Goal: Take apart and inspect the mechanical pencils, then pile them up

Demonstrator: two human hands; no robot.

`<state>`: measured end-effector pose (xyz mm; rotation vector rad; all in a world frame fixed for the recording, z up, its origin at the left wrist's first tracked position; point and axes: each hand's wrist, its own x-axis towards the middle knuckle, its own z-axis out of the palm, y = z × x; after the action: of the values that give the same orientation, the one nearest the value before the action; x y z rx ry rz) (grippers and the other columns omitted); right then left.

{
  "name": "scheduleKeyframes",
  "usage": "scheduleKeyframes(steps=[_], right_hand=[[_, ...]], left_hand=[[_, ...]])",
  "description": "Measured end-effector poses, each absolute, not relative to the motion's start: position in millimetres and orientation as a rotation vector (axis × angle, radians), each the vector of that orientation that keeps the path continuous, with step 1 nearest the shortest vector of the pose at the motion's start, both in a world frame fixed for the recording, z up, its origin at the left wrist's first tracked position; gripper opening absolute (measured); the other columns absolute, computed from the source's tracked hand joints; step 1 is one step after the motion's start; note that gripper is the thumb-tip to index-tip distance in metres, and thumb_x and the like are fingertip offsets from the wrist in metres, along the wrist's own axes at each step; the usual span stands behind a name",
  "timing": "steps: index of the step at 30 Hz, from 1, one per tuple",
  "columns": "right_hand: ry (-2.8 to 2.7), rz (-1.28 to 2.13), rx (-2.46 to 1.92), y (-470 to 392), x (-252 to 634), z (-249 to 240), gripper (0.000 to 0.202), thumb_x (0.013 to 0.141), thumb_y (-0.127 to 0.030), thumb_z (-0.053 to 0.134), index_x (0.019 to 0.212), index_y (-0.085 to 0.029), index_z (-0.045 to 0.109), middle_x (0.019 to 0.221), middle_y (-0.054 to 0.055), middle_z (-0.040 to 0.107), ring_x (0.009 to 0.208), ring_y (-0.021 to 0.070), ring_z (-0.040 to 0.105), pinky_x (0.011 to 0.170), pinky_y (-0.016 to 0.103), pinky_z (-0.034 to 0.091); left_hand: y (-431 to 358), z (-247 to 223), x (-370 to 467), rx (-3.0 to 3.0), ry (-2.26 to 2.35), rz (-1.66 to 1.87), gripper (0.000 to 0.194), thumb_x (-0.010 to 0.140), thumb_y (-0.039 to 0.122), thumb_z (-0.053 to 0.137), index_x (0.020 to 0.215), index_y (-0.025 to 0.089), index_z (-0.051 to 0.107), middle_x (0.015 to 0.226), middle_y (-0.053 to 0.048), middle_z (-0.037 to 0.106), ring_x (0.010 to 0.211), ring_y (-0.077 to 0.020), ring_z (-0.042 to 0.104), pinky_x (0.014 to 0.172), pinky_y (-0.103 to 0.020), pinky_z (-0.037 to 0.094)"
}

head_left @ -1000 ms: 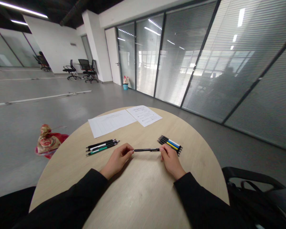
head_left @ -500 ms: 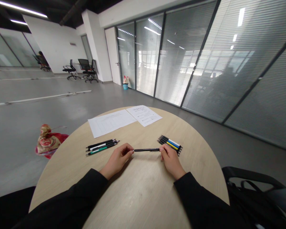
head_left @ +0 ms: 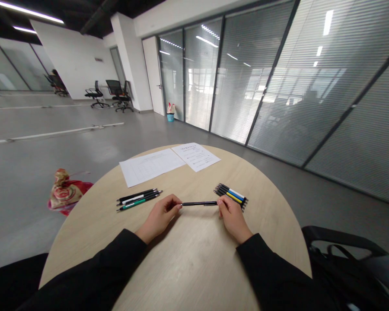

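A slim black pen (head_left: 199, 203) with a clip near its right end is stretched level between my two hands, just above the tabletop. My left hand (head_left: 161, 216) pinches its left end between thumb and fingers. At the clip end, my right hand (head_left: 231, 218) has its fingertips closed on the pen. Left of my left hand lie several pens (head_left: 138, 198) side by side, among them black, white and green ones. Partly hidden behind my right hand is another row of pens (head_left: 232, 193) with white, blue and yellow barrels.
The round wooden table (head_left: 194, 268) carries two printed sheets, a wide one (head_left: 152, 165) and a narrower one (head_left: 196, 156), at its far side. A red and beige bag (head_left: 66, 192) stands beyond the left edge. A black chair (head_left: 346, 242) is close on the right.
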<state>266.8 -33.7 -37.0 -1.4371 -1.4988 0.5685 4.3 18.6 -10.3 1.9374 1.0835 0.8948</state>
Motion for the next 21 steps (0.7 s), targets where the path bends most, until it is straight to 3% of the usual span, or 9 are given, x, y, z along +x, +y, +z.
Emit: scheduleKeyframes(steps=[12,21], right_hand=[[-1.171,0.831,-1.255,-22,267,-58,0.022,0.083,-0.039,0.064,0.092,-0.018,0.066,0.080,0.004,0.066,0.066,0.0178,0.060,0.059,0.028,0.046],[-1.198,0.839,-1.285,-24,267,-57,0.027,0.087,-0.043,0.061,0.097,-0.019,0.065,0.084,0.006,0.069,0.068,0.0199,0.063,0.064,0.032,0.052]], left_hand=[[17,-8,5,1.936,1.119,0.880,0.020,0.087,0.037,0.059,0.082,0.018,0.062,0.074,-0.001,0.062,0.069,-0.0169,0.055,0.066,-0.029,0.042],[15,-5,7,1.922,1.111,0.892,0.022,0.088,0.039,0.059,0.081,0.018,0.061,0.071,0.000,0.060,0.066,-0.0162,0.054,0.064,-0.028,0.042]])
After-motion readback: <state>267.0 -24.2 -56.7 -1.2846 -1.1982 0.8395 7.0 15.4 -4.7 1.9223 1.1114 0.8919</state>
